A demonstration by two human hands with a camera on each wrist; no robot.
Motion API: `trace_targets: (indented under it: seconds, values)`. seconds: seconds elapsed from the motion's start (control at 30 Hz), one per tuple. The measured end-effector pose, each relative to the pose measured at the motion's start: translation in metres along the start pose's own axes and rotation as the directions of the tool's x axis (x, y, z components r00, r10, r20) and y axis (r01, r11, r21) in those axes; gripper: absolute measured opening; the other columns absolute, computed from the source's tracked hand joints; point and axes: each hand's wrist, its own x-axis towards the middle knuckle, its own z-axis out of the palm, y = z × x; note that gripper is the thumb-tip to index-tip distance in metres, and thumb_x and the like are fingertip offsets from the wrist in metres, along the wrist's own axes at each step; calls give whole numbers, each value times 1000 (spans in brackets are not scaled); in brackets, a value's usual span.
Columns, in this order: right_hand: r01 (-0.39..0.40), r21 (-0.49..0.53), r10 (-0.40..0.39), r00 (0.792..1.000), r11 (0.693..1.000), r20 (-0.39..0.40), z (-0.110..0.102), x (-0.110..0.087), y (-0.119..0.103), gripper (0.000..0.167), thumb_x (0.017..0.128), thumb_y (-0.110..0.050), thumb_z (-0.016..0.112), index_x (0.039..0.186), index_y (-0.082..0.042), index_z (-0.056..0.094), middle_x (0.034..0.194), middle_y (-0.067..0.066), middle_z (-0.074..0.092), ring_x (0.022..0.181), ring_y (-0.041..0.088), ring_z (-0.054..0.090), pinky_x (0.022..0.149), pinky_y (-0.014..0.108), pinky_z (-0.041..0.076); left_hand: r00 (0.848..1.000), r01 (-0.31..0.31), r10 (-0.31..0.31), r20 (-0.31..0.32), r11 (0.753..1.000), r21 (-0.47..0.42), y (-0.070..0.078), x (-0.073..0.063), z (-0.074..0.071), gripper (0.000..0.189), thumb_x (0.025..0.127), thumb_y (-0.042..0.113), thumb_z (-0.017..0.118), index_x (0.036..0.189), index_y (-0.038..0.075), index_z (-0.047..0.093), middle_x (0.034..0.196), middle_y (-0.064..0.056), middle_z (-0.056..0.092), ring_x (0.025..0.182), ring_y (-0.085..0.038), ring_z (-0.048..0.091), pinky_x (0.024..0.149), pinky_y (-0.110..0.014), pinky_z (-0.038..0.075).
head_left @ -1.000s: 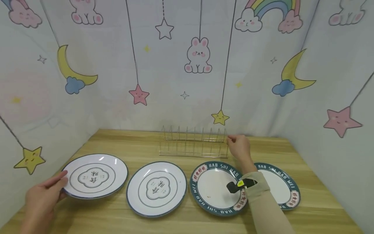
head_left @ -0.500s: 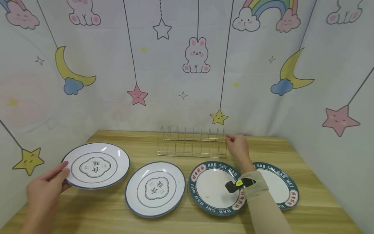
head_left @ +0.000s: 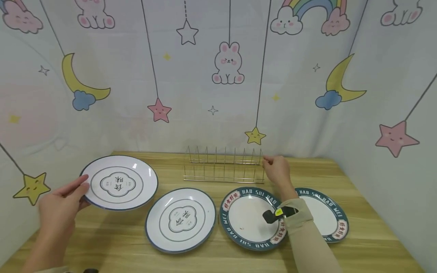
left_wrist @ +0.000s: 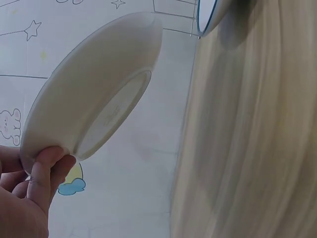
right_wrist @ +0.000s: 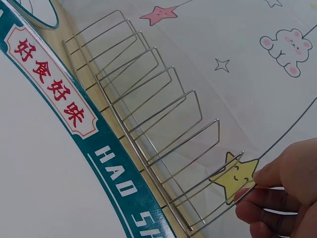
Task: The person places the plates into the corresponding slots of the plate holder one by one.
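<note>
My left hand point(head_left: 63, 206) pinches the left rim of a white plate point(head_left: 119, 203) with a blue edge and a lettered emblem, held up above the table at the left. In the left wrist view the plate's underside point(left_wrist: 99, 74) shows, with fingers beneath the rim and the plate tilted. At the back, my right hand point(head_left: 278, 172) pinches the right end of a wire plate rack point(head_left: 224, 180). Up close in the right wrist view, thumb and curled fingers meet at the end wire of the rack point(right_wrist: 171, 134), whose slots hold no plates.
A second blue-edged white plate point(head_left: 181, 244) lies in front of the rack. Right of it are a green-rimmed plate point(head_left: 249, 220) and another green-rimmed plate point(head_left: 329, 218), partly behind my right forearm. A cartoon-printed curtain point(head_left: 191, 76) borders the wooden table point(head_left: 205, 263) at the back and sides.
My left hand has raised the plate off the table area, moving it up, back and slightly right. The right hand stays at the rack's end; the other plates stay put.
</note>
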Motion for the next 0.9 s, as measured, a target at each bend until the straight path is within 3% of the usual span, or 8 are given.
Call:
trace_targets:
  seconds: [0.23,0.67,0.9]
  values:
    - [78,-30,-78,997,996,12,0,2,-2,32,101,-14,56,128,1,64,109,17,70,89,26,64,67,31,54,998,-64,64,30,998,11,8,-2,18,43,94,12,68,136,8,59,148,-17,45,76,0,66,64,-19,58]
    - [66,-30,-65,997,997,31,-2,1,-3,33,101,-16,56,129,-1,63,112,15,69,92,25,64,70,31,54,990,-121,121,66,993,-4,22,-6,53,41,94,14,68,134,8,62,144,-20,49,81,-4,67,66,-20,58]
    - [50,-32,-48,998,998,37,-2,0,0,33,101,-17,56,129,-2,64,111,15,70,84,24,60,60,28,49,991,-121,124,54,991,-64,28,-9,69,38,93,11,68,131,8,64,137,-18,55,81,-7,69,67,-20,58]
